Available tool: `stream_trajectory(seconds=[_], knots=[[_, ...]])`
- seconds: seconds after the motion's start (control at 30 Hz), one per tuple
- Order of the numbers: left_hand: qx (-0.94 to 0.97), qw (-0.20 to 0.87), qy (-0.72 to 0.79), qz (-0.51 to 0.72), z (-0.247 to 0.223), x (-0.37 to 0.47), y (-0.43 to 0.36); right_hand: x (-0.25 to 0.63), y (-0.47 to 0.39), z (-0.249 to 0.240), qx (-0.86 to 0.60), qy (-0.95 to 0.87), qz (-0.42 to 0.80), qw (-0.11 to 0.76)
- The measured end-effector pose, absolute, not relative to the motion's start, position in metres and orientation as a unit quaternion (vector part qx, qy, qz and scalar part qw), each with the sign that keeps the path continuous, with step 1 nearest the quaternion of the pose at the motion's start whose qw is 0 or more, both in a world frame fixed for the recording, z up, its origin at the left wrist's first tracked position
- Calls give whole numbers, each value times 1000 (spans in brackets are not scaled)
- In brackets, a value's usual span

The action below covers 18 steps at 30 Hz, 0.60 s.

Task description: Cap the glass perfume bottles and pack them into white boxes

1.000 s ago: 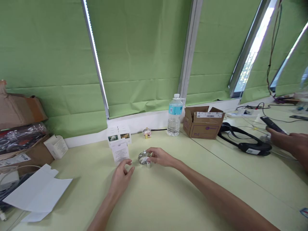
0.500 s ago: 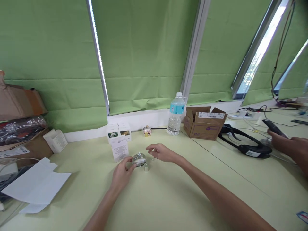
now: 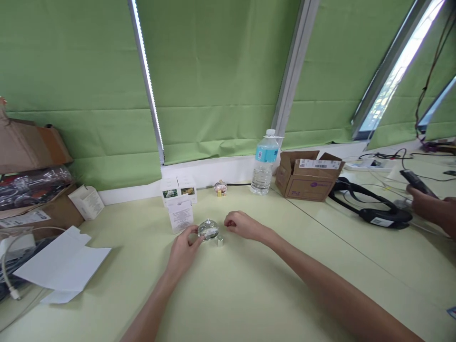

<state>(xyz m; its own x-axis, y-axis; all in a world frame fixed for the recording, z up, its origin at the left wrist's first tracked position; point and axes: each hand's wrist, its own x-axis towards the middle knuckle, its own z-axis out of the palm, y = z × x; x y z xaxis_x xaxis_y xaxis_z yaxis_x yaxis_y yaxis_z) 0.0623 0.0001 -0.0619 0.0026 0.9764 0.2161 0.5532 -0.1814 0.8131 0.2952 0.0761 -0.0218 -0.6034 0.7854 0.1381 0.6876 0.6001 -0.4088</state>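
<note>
A rounded, clear glass perfume bottle (image 3: 208,230) with a silvery neck stands on the table in front of me. My left hand (image 3: 184,247) grips its left side between thumb and fingers. Close by the bottle's front right stands a small silvery cap (image 3: 220,241), touched by neither hand. My right hand (image 3: 242,224) is just right of the bottle, its fingers curled together and apart from the glass; whatever may be in them is hidden. Behind my left hand, a white printed box (image 3: 181,216) stands upright.
White boxes with flower pictures (image 3: 179,191) and a pinkish bottle with a gold cap (image 3: 220,188) stand at the back. A water bottle (image 3: 263,166), open carton (image 3: 309,178) and black headset (image 3: 377,211) are to the right. Another person's hand (image 3: 431,204) holds a dark device. White cardboard (image 3: 60,261) lies left.
My right hand's fingers have curled in from a looser, more extended pose. My left hand stays on the perfume bottle. The whole view has shifted slightly.
</note>
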Motion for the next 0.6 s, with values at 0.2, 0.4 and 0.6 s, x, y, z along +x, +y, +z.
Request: stream_trajectory(seconds=[0.2,0.4,0.6], knots=[[659,265,578,403,-64,62,2,277,61,12,-401,-851,213,266],[658,262,573,412,-62,62,0,249,51,35,-368,-862,197,287],[659,259,570,417,-61,62,0,239,54,29,-364,-876,140,285]])
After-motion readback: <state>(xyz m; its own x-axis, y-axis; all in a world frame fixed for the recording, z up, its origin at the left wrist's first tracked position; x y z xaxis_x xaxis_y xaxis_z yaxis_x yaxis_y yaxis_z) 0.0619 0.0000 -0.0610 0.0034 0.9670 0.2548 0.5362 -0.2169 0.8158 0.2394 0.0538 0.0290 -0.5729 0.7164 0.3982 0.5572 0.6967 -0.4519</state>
